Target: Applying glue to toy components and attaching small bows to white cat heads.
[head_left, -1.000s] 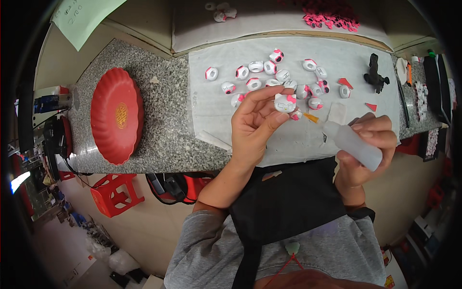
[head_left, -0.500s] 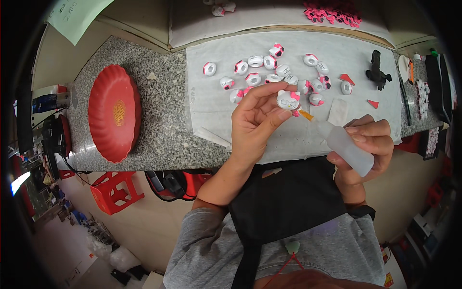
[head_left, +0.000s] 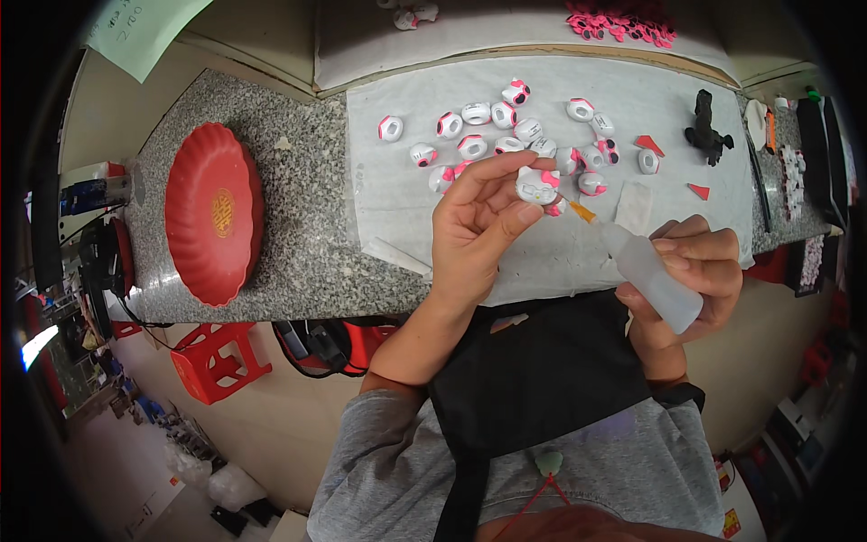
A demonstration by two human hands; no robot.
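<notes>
Between the thumb and fingers of my left hand [head_left: 474,217] is a small white cat-head figurine [head_left: 536,187] with a pink bow, its face turned up. A bit of pink shows just below it, at my thumb tip. My right hand [head_left: 695,275] grips a translucent white squeeze bottle [head_left: 657,285], tilted with its thin orange nozzle [head_left: 582,212] pointing at the figurine. A small gap separates the nozzle tip from the figurine. Beyond my hands, several white and pink figurine pieces [head_left: 476,113] lie scattered on a white sheet [head_left: 379,194].
A red scalloped tray [head_left: 194,244] stands on the granite counter at left. Red scraps [head_left: 698,191] and a black lumpy object [head_left: 706,131] lie at right. Small pink parts [head_left: 623,27] are heaped on the shelf behind. A red stool [head_left: 212,361] stands below the counter.
My left hand and the figurine have shifted slightly left. The bottle's nozzle has drawn a little away to the right, widening the gap between them.
</notes>
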